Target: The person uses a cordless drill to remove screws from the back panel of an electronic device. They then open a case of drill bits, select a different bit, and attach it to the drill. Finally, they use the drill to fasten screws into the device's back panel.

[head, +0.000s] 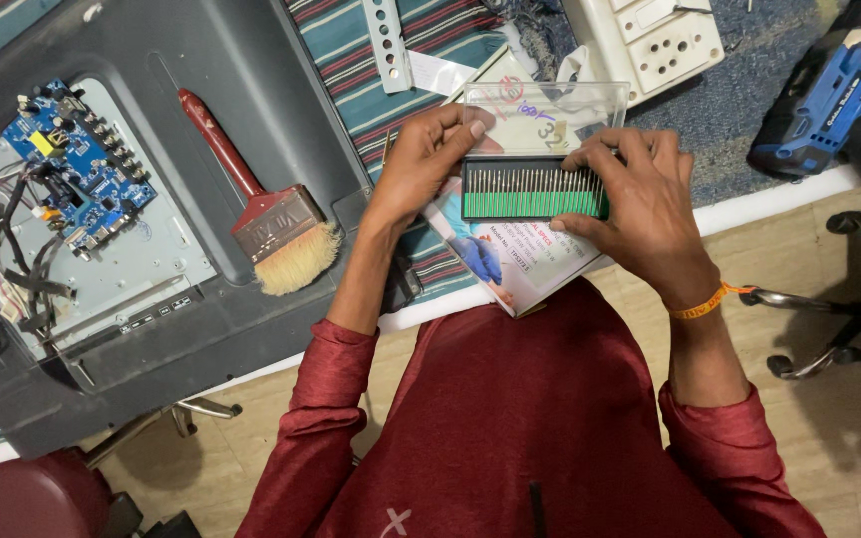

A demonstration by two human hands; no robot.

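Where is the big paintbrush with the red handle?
In the head view, the paintbrush lies left of the left hand, on the dark back panel, right of the blue circuit board.

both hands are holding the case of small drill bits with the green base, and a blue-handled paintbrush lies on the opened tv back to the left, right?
Not quite. The head view shows the paintbrush has a red handle, not blue. The rest holds: the left hand and right hand hold the case of bits, and the brush lies on the tv back.

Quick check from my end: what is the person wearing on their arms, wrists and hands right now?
Both arms wear dark red long sleeves, pushed up and bunched near the elbows. The left hand is bare, with no ring or band visible. The right hand is bare too, with a thin orange thread band around its wrist.
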